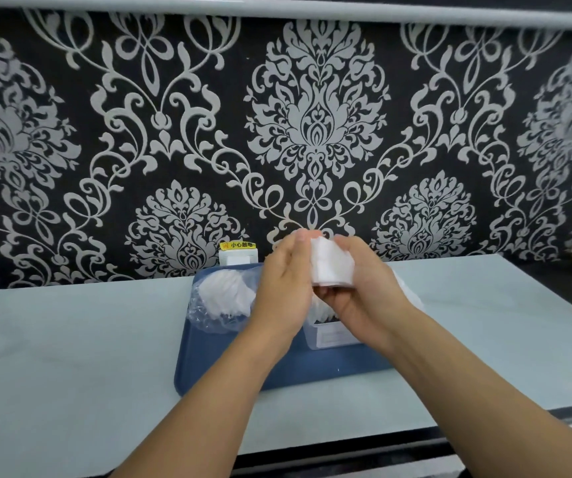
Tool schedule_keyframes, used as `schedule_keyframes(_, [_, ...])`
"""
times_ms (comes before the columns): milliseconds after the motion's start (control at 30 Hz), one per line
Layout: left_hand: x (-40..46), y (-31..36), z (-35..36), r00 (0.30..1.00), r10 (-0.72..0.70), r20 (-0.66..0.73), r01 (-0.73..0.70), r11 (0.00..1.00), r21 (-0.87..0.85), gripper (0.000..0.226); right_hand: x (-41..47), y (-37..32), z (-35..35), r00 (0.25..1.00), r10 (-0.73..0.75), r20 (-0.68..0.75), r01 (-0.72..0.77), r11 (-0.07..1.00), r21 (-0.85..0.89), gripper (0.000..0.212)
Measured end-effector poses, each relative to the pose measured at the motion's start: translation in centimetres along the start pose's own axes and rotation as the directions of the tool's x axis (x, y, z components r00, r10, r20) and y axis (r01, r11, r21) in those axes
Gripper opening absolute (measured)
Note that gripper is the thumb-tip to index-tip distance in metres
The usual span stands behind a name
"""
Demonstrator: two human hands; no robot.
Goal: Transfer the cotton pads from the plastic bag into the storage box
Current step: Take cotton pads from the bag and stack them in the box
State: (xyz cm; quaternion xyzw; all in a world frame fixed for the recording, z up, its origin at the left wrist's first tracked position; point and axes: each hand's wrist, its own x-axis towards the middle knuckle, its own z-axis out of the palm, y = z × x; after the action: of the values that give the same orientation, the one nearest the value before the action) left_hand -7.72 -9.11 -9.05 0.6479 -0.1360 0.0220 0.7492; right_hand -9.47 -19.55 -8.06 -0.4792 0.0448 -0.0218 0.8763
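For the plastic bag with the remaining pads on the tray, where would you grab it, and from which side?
Pinch the plastic bag at its loose crumpled near end, coming from above left. The pads bulk up its far part, and both hands fill the right side.

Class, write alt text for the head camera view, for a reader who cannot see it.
Two bare hands, the left hand and right hand, hold a stack of white cotton pads above a clear storage box on a blue tray. A plastic bag with more pads lies on the tray's left side, on a pale counter before patterned wallpaper.
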Motion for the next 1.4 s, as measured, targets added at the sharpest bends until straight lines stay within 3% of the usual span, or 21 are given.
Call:
schedule_keyframes(167, [0.2, -0.2, 0.1, 0.997, -0.070, 0.043, 0.071, 0.997, -0.032, 0.033, 0.0, -0.5, -0.6, 0.997, -0.081, -0.002, 0.080, 0.989, -0.122, 0.033])
schedule_keyframes(433, [0.4, 0.3, -0.4, 0.967, -0.251, 0.033, 0.252, 0.940, -0.231, 0.030, 0.0, -1.3, -1.8, 0.995, -0.037, 0.098, 0.045, 0.996, -0.083, 0.039])
schedule_keyframes(800, [0.8, 0.2, -0.9, 0.966, -0.201, 0.165, 0.239, 0.935, -0.262, 0.025, 0.1, -2.1, -2.4, 0.989, 0.058, 0.137, -0.075, 0.989, 0.126, 0.027])
schedule_keyframes(967, [0.8, -0.4, -1.1, 0.988, -0.147, 0.039, 0.152, 0.975, -0.159, 0.015, 0.2, -1.6, -2.3, 0.991, 0.029, 0.128, -0.034, 0.999, 0.036, 0.030])
schedule_keyframes(1133, [0.9, -0.8, -1.2, 0.988, -0.096, -0.118, 0.082, 0.990, -0.115, 0.010, 0.3, -1.4, -2.6, 0.993, -0.117, 0.020, 0.118, 0.988, -0.103, 0.025])
schedule_keyframes(1267, [0.8, -0.8, -1.0, 0.983, -0.085, -0.164, 0.064, 0.990, -0.129, 0.011, 0.4, -1.8, -2.8, 0.984, -0.172, -0.050, 0.164, 0.976, -0.141, 0.028])
schedule_keyframes(1400, [1.0, -0.9, -1.0, 0.986, -0.129, -0.108, 0.111, 0.982, -0.154, 0.012, 0.2, -1.8, -2.5, 0.989, -0.135, 0.054, 0.143, 0.976, -0.163, 0.034])
